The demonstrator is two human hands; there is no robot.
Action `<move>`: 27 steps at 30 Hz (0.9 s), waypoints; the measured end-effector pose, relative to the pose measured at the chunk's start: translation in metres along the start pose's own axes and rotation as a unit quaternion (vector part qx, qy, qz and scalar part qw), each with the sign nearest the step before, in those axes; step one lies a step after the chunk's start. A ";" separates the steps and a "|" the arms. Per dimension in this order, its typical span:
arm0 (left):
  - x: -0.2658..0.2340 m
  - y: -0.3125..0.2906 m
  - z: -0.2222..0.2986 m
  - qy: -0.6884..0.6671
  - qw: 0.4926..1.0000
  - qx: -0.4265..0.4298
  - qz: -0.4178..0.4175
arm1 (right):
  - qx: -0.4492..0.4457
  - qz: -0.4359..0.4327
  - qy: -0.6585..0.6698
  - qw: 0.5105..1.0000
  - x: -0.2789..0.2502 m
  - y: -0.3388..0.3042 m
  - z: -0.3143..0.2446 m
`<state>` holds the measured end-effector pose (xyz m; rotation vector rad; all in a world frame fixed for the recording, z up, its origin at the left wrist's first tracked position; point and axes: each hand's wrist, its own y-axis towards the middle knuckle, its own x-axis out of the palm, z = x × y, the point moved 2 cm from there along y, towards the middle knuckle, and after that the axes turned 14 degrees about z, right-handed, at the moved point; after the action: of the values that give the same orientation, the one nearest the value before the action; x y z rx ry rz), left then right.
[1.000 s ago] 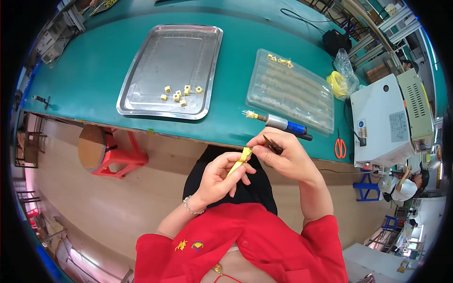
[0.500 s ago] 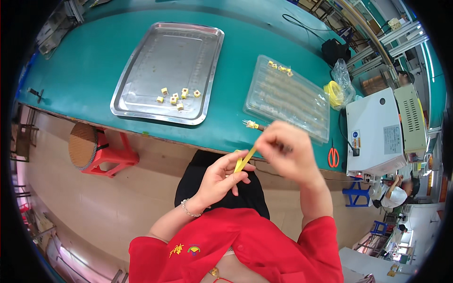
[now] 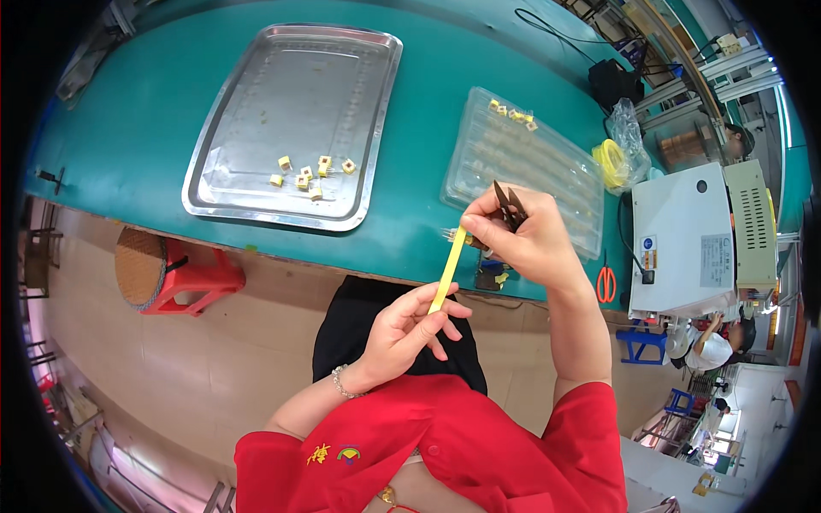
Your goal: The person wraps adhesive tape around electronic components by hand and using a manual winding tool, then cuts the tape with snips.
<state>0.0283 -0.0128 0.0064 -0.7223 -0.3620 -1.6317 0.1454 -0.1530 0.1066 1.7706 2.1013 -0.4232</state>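
Tape [image 3: 448, 269], a narrow yellow strip, spans the gap between the two hands, above the near edge of the green surface [image 3: 111, 154] and the person's lap. The fingers of the left hand [image 3: 400, 335] pinch its lower end against the thumb; those of the right hand [image 3: 532, 238] grip the upper end, with dark-bladed snips [image 3: 506, 203] also tucked in that hand. It should be very light and limp, easily creased or twisted, and probably tacky on one face, though which face cannot be told. Best held at its extreme ends, lightly taut, leaving the middle untouched. A pinned bobbin [image 3: 449, 233] sits just behind the strip; farther left, small yellow transformers [image 3: 304, 177] lie in a metal tray [image 3: 286, 103].
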 end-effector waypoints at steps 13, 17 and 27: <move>-0.004 0.004 -0.005 0.018 0.999 -0.002 0.026 | 0.080 -0.056 -0.015 0.995 0.001 0.014 0.000; -0.006 0.006 -0.010 0.015 0.999 0.003 0.029 | 0.098 -0.123 -0.035 0.987 0.000 0.027 0.006; -0.002 0.008 -0.014 0.023 0.999 -0.003 0.041 | 0.279 -0.186 0.035 0.941 -0.002 0.037 0.025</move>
<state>0.0331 -0.0215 -0.0061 -0.6937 -0.2898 -1.5696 0.1838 -0.1597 0.0858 1.6574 2.5507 -1.1756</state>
